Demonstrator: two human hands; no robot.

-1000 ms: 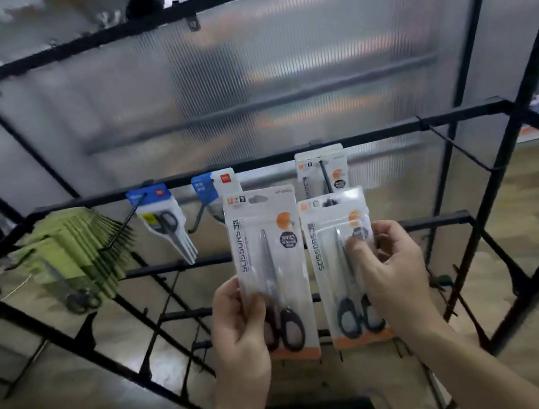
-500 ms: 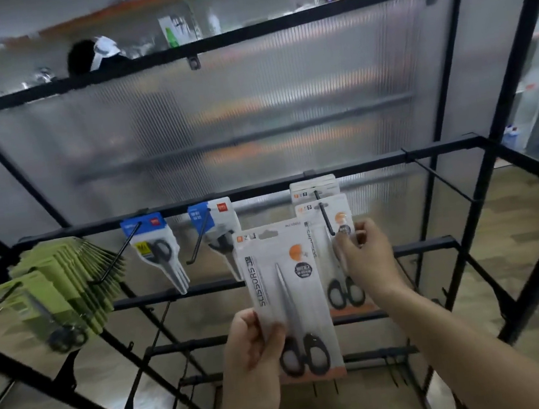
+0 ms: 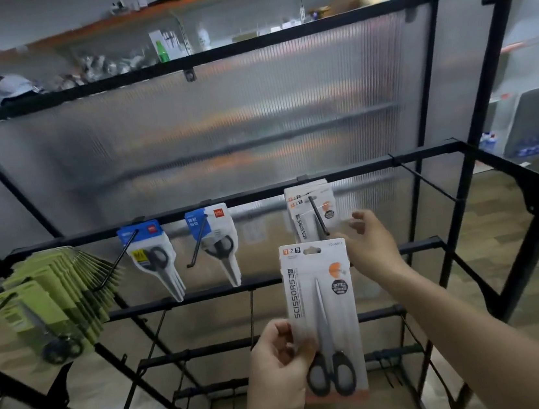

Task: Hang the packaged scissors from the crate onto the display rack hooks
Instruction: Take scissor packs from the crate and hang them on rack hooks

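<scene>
White card with an orange strip along the bottom: that's the packaged scissors (image 3: pixel 323 320), upright in front of the display rack (image 3: pixel 358 166), below its hook rail and on no hook. Left hand (image 3: pixel 274 363) has it, thumb across the front, fingers curled behind the lower left edge, right by the black handles. Right hand (image 3: pixel 373 249) is up higher and holds nothing, fingers loosely spread and a little bent, just beside the tip of a black hook (image 3: pixel 318 218). On that hook hang matching white packs (image 3: pixel 308 211) (at least two, going by the stacked top edges); whether the fingertips touch them I cannot tell. Further left along the same rail hangs a blue-topped scissor pack (image 3: pixel 216 234), then a second blue-topped pack (image 3: pixel 152 252), each on its own hook. At the far left is a fanned row of green packs (image 3: pixel 55 298). Ribbed translucent panel (image 3: pixel 234 123) backs the frame.
</scene>
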